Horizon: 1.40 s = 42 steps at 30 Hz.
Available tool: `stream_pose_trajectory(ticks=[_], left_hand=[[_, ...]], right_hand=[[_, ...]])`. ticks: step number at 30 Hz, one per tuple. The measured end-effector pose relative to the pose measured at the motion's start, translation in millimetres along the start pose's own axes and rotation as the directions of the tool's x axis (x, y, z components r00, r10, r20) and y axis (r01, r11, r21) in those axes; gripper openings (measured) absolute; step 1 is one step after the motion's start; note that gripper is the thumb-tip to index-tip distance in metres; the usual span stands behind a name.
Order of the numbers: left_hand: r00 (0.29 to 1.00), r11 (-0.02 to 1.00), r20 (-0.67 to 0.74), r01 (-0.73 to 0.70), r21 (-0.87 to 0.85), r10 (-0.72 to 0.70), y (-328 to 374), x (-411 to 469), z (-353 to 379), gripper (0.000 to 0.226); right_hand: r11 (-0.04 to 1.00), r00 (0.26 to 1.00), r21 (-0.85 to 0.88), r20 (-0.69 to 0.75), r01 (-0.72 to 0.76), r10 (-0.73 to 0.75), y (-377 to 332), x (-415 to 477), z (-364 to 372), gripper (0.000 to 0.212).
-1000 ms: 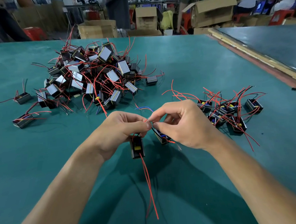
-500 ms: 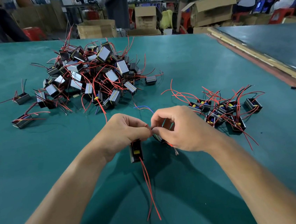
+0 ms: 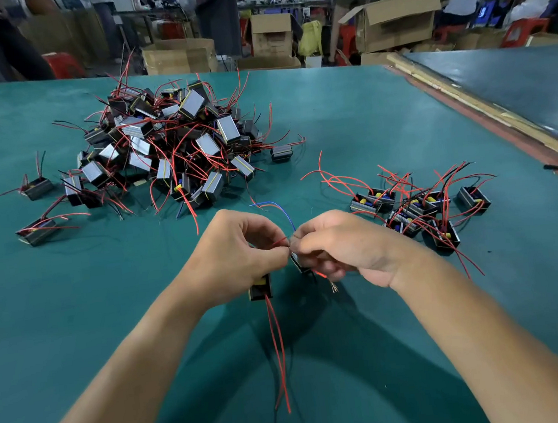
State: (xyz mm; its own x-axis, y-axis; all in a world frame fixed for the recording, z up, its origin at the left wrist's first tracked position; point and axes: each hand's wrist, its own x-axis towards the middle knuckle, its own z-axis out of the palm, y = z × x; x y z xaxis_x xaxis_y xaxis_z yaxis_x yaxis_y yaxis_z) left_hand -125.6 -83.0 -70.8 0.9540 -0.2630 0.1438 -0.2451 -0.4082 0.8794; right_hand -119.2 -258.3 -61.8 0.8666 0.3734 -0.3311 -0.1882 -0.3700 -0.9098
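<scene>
Both hands are meeting over the middle of the green table (image 3: 365, 126), and I am watching them on my screen. The left hand (image 3: 231, 257) is curling its fingers tight, and its thumb and forefinger are pinching the thin wire ends (image 3: 286, 241). The right hand (image 3: 340, 249) is pinching the same wire ends from the other side, fingertips touching fingertips.

Under the left hand a small black box (image 3: 260, 287) with a yellow part is showing. I cannot tell if the palm is gripping it or if it is only hanging. Two long red wires (image 3: 278, 349) are hanging from this box toward me, thin, smooth and slightly bent. A second black box (image 3: 300, 264) is sitting half hidden under the right fingers, and bare copper strands (image 3: 334, 287) are sticking out below it. A blue wire (image 3: 281, 211) is arching up behind the hands.

Far on the left, a big pile (image 3: 174, 146) of the same rectangular boxes with shiny grey faces is lying tangled in red wires. On the right a smaller group (image 3: 418, 210) is lying open side up, showing yellow and blue parts. The table cover is looking matte.
</scene>
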Motion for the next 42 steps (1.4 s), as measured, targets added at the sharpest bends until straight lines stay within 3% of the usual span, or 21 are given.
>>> stream_pose_trajectory(ticks=[4, 9, 13, 16, 19, 24, 34, 37, 39, 42], left_hand=[[0.998, 0.996, 0.042, 0.054, -0.064, -0.051, -1.4, 2.0, -2.7, 0.02], [0.984, 0.966, 0.136, 0.139, -0.216, -0.111, -1.6, 4.7, -10.5, 0.018], [0.963, 0.929, 0.215, 0.221, -0.296, -0.161, -1.1, 4.6, -14.0, 0.003], [0.95, 0.913, 0.243, 0.268, -0.308, -0.197, -3.3, 4.8, -14.7, 0.013], [0.938, 0.911, 0.27, 0.294, -0.289, -0.217, -4.2, 5.1, -15.4, 0.02], [0.931, 0.913, 0.285, 0.306, -0.268, -0.228, -4.2, 5.3, -14.3, 0.008], [0.972, 0.945, 0.153, 0.212, -0.25, -0.178, -3.5, 4.9, -8.0, 0.004], [0.989, 0.965, 0.069, 0.14, -0.222, -0.127, -3.1, 4.6, -4.1, 0.003], [0.997, 0.972, 0.03, 0.077, -0.224, -0.072, -3.0, 4.2, -1.1, 0.004], [1.0, 0.984, -0.007, 0.005, -0.177, -0.006, -2.8, 3.6, 1.2, 0.005]], right_hand=[[0.997, 0.997, 0.014, -0.002, 0.075, -0.075, 1.3, -0.5, -4.2, 0.025], [0.884, 0.902, -0.29, -0.124, 0.366, -0.414, 6.9, 2.0, -7.3, 0.018], [0.832, 0.836, -0.297, -0.153, 0.469, -0.527, 8.0, 3.6, -5.0, 0.017], [0.815, 0.815, -0.282, -0.154, 0.506, -0.559, 9.0, 4.1, -5.3, 0.022], [0.818, 0.822, -0.28, -0.141, 0.502, -0.552, 10.6, 4.8, -7.4, 0.015], [0.828, 0.84, -0.288, -0.117, 0.481, -0.529, 10.9, 3.5, -9.4, 0.004], [0.829, 0.844, -0.308, -0.123, 0.467, -0.521, 7.5, 0.4, -6.9, 0.014], [0.896, 0.883, -0.231, -0.197, 0.38, -0.426, 6.2, 3.9, -1.4, 0.019], [0.959, 0.928, -0.078, -0.242, 0.271, -0.282, 4.3, 7.3, 1.1, 0.025], [0.987, 0.976, 0.091, -0.186, 0.131, -0.112, 2.3, 7.3, -1.8, 0.024]])
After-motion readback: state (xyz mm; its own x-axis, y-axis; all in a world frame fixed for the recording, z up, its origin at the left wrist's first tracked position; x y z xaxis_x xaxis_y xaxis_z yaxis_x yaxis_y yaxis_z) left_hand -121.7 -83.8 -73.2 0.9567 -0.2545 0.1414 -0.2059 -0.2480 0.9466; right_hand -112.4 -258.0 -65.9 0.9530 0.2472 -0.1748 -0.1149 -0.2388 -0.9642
